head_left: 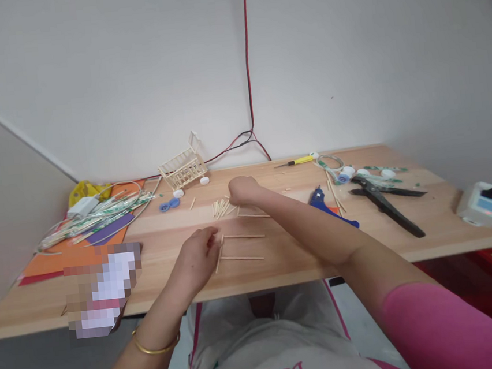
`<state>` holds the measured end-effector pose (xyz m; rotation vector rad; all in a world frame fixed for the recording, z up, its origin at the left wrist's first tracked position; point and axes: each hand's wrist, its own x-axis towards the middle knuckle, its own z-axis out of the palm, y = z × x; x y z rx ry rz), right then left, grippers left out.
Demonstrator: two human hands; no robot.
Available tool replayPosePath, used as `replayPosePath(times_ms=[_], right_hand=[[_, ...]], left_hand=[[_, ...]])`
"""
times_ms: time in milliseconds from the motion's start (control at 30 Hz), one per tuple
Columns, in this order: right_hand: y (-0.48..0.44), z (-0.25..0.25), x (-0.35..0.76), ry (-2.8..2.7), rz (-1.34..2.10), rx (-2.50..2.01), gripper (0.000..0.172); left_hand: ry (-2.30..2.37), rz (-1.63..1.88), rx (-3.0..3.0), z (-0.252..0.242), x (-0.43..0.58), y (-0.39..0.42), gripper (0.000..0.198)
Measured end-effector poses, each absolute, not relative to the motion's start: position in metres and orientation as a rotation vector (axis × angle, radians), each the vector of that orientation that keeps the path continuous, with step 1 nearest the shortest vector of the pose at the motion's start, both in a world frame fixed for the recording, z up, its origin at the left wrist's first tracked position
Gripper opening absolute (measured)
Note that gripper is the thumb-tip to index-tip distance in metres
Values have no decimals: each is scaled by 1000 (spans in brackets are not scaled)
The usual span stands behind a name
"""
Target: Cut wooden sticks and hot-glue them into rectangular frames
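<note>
My left hand (198, 254) rests on the wooden table (288, 261) with its fingers curled against the left end of a small frame of thin wooden sticks (239, 248) laid flat. My right hand (242, 189) reaches farther back, fingers bent down onto a loose pile of short sticks (222, 207); what they pinch is hidden. A small cart built of sticks (183, 168), with white bottle-cap wheels, stands behind near the wall.
A blue glue gun (328, 205) and black pliers (384, 200) lie to the right, with a yellow screwdriver (298, 161) and a white device (485, 205) at the right edge. Coloured paper, sticks and cable (93, 219) crowd the left. Blue caps (169, 204) lie near the cart.
</note>
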<state>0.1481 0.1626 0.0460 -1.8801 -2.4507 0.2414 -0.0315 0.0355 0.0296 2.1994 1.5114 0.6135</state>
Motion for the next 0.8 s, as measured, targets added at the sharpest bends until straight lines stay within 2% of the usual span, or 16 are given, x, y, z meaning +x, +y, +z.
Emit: replayPosePath(times_ms=[233, 333, 467, 633, 800], right_hand=[[112, 74, 182, -2270, 261, -1773, 20], [67, 64, 207, -2045, 607, -1582, 15], [15, 32, 225, -1889, 892, -1510, 12], [-5, 12, 224, -1799, 828, -1570, 10], [4, 11, 217, -1904, 718, -1633, 6]], left_hand=[[1113, 508, 2531, 31, -29, 28, 23], [1078, 392, 2621, 25, -22, 26, 15], [1218, 233, 2649, 23, -6, 18, 21], [1284, 55, 2643, 30, 12, 5, 25], [1294, 46, 2646, 29, 16, 3, 24]])
